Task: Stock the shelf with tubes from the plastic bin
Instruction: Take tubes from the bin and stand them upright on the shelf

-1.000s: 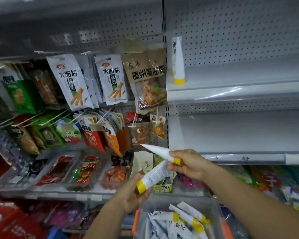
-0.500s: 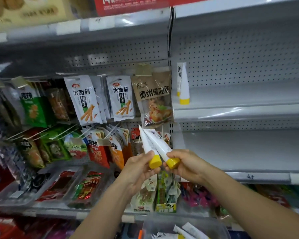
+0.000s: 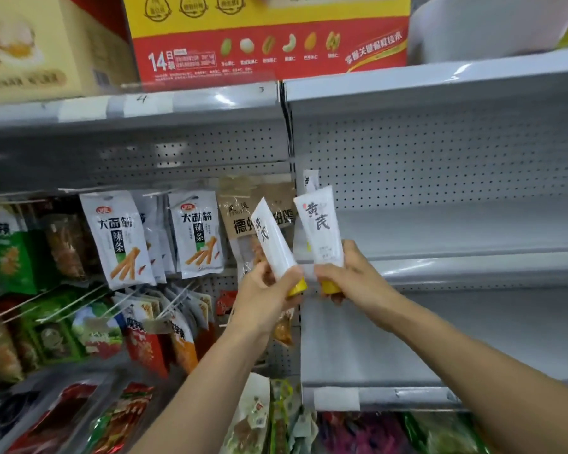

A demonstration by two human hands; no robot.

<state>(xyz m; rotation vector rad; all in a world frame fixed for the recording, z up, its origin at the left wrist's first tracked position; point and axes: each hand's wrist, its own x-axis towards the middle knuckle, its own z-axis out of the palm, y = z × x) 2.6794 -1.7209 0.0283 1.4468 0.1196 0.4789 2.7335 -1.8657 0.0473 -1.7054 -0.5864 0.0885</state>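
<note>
My left hand (image 3: 265, 296) grips a white tube with a yellow cap (image 3: 273, 239), tilted up and to the left. In my right hand (image 3: 351, 276) I hold a second white tube (image 3: 322, 227), cap down and nearly upright, just in front of the grey shelf (image 3: 473, 253). A third tube (image 3: 310, 181) stands at the shelf's far left end, mostly hidden behind the tube in my right hand. The plastic bin is out of view.
Snack packets (image 3: 117, 237) hang on pegs to the left of the shelf. A lower grey shelf (image 3: 407, 393) sits below. Red and yellow boxes (image 3: 269, 37) stand on the top shelf. More packets (image 3: 391, 434) lie at the bottom.
Both hands have risen from the bin to the shelf, each carrying a tube. The tubes have turned from slanted to cap-down, and the bin has dropped out of view.
</note>
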